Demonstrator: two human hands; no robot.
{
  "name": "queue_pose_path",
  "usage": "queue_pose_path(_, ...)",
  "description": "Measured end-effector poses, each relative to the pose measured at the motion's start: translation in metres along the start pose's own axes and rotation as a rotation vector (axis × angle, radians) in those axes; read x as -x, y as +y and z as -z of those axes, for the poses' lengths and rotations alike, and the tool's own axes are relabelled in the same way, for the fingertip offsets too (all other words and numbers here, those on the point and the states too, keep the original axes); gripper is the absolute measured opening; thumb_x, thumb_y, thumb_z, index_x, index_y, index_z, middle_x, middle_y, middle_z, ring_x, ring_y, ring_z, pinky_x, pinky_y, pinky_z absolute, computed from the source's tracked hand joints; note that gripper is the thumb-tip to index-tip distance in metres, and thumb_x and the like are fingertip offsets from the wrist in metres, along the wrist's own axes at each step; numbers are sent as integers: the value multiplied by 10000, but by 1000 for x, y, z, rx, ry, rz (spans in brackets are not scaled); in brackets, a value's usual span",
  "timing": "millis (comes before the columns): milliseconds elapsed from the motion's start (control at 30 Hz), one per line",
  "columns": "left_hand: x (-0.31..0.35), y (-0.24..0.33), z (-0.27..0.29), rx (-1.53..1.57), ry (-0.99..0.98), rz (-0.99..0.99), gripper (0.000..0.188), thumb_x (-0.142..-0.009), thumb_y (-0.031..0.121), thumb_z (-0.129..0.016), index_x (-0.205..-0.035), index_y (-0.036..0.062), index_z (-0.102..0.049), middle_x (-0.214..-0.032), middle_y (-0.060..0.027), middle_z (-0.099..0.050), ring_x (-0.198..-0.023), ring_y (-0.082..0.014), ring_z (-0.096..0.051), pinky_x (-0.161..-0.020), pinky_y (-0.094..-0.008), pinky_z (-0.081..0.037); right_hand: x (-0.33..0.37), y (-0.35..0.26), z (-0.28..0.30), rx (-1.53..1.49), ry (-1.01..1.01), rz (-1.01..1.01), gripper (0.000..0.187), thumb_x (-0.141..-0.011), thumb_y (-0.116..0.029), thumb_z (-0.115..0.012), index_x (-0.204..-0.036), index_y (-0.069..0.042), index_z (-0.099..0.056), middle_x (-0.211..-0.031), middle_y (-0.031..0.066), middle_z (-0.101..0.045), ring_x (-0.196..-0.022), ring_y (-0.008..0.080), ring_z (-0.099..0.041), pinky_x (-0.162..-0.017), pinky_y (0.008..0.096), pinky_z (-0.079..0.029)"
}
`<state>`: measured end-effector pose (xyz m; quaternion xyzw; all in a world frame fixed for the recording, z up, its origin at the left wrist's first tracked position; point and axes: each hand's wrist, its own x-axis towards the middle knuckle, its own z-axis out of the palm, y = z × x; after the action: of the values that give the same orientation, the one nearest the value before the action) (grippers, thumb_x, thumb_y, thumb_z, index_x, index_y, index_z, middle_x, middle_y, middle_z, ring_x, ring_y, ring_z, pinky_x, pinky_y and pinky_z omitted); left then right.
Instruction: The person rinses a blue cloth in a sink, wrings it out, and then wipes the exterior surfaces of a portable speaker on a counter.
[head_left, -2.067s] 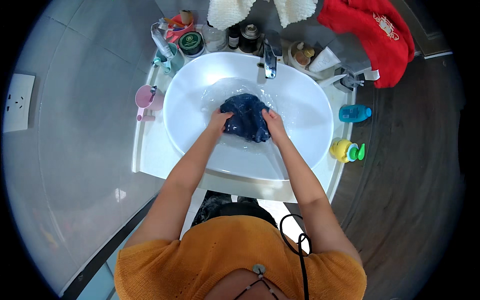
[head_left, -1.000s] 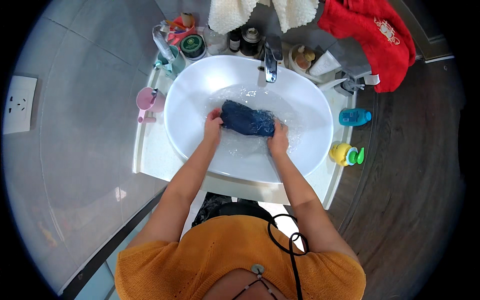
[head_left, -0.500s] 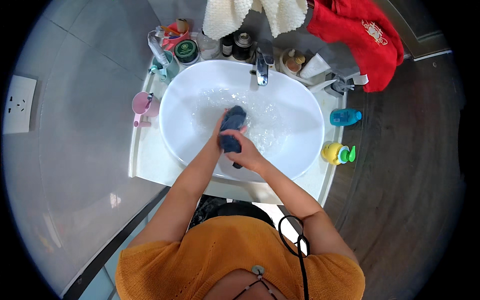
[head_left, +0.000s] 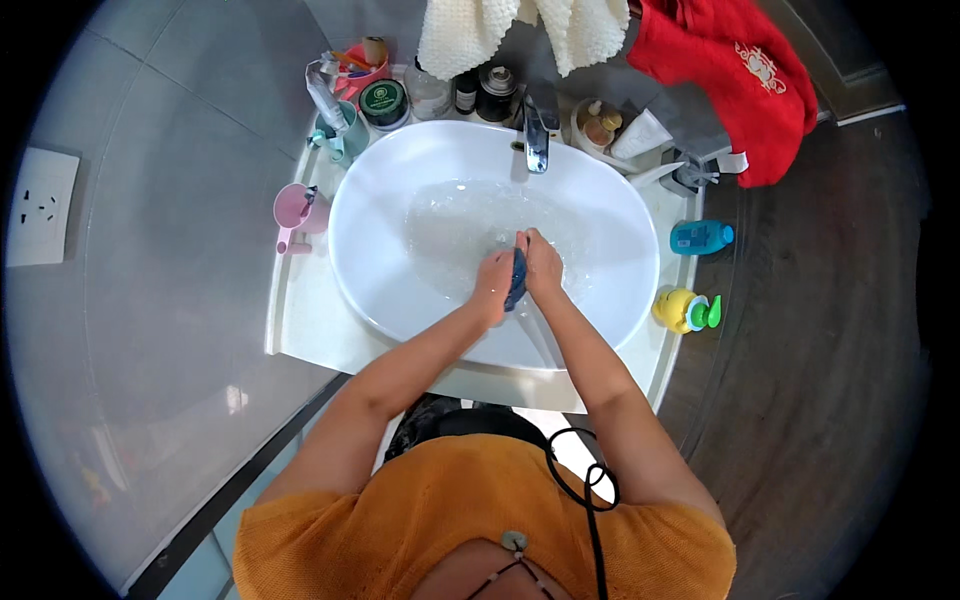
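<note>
Over the front half of a white oval washbasin, a small wet dark blue cloth is bunched between my hands. My left hand is closed on its left side. On the other side my right hand grips it, with the fingers pointing toward the far side. Much of the cloth is hidden in my hands, so its exact kind cannot be made out. Shallow water with bubbles lies in the basin below. The chrome tap stands at the back, beyond my hands.
A pink cup stands on the counter to the left, near a teal cup and a green-lidded jar. To the right are a blue bottle and a yellow pump bottle. White and red towels hang behind.
Both hands have moved right with the cloth. It was spread long over my left hand and is now squeezed small between both hands. The view has shifted slightly.
</note>
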<state>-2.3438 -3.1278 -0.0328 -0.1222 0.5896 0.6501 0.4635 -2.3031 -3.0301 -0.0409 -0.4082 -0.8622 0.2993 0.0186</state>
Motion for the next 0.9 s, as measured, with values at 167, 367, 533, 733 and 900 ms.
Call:
queue_pose_path(167, -60, -5, 89, -589, 204, -703, 326, -872, 279, -481, -1060, 18, -536, -1004, -87, -541, -915, -182, -503, -801, -307, -391, -1, 48, 35, -178, -144, -143, 281, -848, -332, -510, -989, -92, -548, -872, 168, -602, -802, 328, -583, -711, 413, -450)
queue_pose_path(367, -36, 12, 100, -1262, 159, -876, 558, -755, 269, -614, -1238, 57, -434, -1307, -131, -387, -1215, -306, -336, -998, -466, -253, 15, 62, 25, 138, 45, 412, 498, -789, -293, -592, -1248, -176, -441, -1290, 144, -380, -1179, 329, -361, -954, 470, -310)
queue_pose_path(533, -16, 3, 90, -1887, -169, -894, 668, -723, 285, -631, -1307, 106, -361, -1381, -102, -304, -1299, -273, -227, -1017, -550, -169, 44, 39, 13, 489, -317, 502, 682, -756, -227, -615, -1351, -211, -282, -1425, 114, -169, -1293, 302, -199, -985, 552, -242)
queue_pose_path(733, -25, 15, 100, -1797, -218, -847, 565, -704, 148, -637, -1235, 101, -452, -1322, -74, -384, -1273, -240, -282, -1017, -478, -229, 30, 55, 8, 450, -370, 490, 548, -765, -266, -618, -1277, -228, -426, -1443, 57, -147, -1321, 276, -139, -978, 561, -234)
queue_pose_path(900, -27, 52, 115, -1381, -383, -552, 351, -728, 114, -641, -1069, 94, -560, -1005, -48, -581, -1002, -174, -512, -844, -339, -394, 13, 56, 54, -272, -354, 283, 189, -768, -131, -617, -942, -56, -617, -776, 89, -622, -684, 240, -575, -661, 297, -454)
